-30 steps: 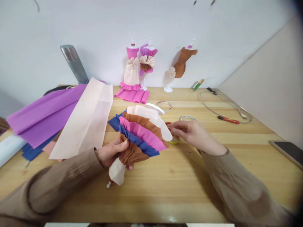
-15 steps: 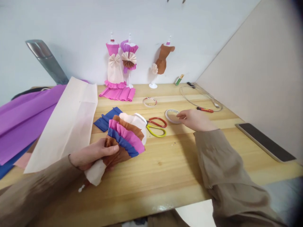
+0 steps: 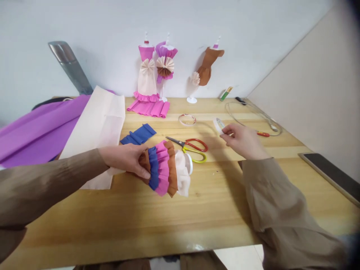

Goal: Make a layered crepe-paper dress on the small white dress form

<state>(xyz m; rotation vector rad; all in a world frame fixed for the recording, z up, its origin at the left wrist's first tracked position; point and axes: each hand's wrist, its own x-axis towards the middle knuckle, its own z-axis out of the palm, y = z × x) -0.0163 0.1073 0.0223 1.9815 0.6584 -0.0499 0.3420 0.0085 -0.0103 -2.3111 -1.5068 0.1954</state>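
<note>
My left hand [image 3: 126, 159] grips a small mannequin dressed in a layered crepe-paper skirt [image 3: 165, 168] of brown, blue, pink, brown and cream ruffles, held sideways just above the wooden table [image 3: 168, 225]. My right hand [image 3: 243, 140] is raised off the table and pinches a white roll of tape [image 3: 218, 125] between thumb and fingers. Red and yellow scissors [image 3: 192, 148] lie between my hands. A pleated blue paper strip [image 3: 139, 135] lies behind the skirt.
Three dressed mannequins [image 3: 153, 75] stand at the wall. Purple crepe sheets [image 3: 39, 131] and a cream crepe sheet [image 3: 97, 123] cover the left. Another tape ring [image 3: 187, 119], a cable [image 3: 250, 116] with a red tool [image 3: 263, 134], a phone [image 3: 329, 172] at the right edge, a metal flask [image 3: 69, 65].
My right hand reached past the scissors, took the tape roll and lifted it. My left hand turned the skirted mannequin on its side. The camera swung sideways.
</note>
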